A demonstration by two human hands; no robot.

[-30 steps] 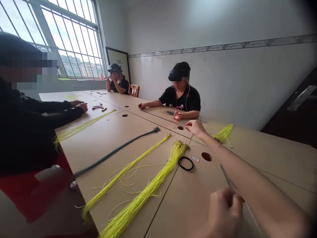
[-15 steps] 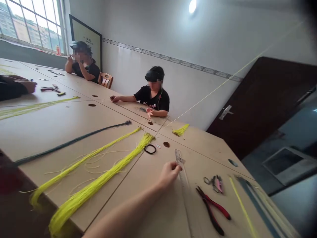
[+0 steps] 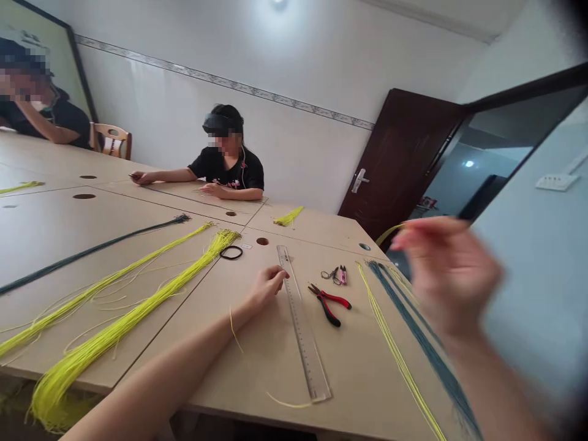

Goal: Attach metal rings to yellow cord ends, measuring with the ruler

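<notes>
In the head view, the yellow cord [image 3: 389, 233] at your right hand [image 3: 448, 275], raised at the right of the frame, should weigh almost nothing and bend freely, so you can guide it only by keeping some pull on it; a pinch of thumb and forefinger close to an end looks the best hold. That hand is blurred, its fingers curled in, with the cord apparently caught at the fingertips, but you cannot tell how firmly. The clear ruler [image 3: 301, 331], running from the centre of the frame down toward the bottom edge, looks light, stiff and smooth; it will likely slide on the bench [image 3: 362, 367] unless pressed flat, and being thin, it is easier taken by its long edges. Your left hand [image 3: 266, 288], mid-frame, is half curled with its fingertips at the ruler's upper part; you cannot tell whether they grip it or merely rest there. As for looks, the cord is thin and yellow-green, and only a short curved length shows beside your fingers. A loose strand [image 3: 287, 403] curls at the ruler's lower end; whether it belongs to the same cord is unclear. The ruler is see-through, with dark graduations along its left edge, and lies flat, well apart from the thick yellow bundle [image 3: 184, 275] on the left and near the red-and-black pliers [image 3: 320, 294] on its right.
</notes>
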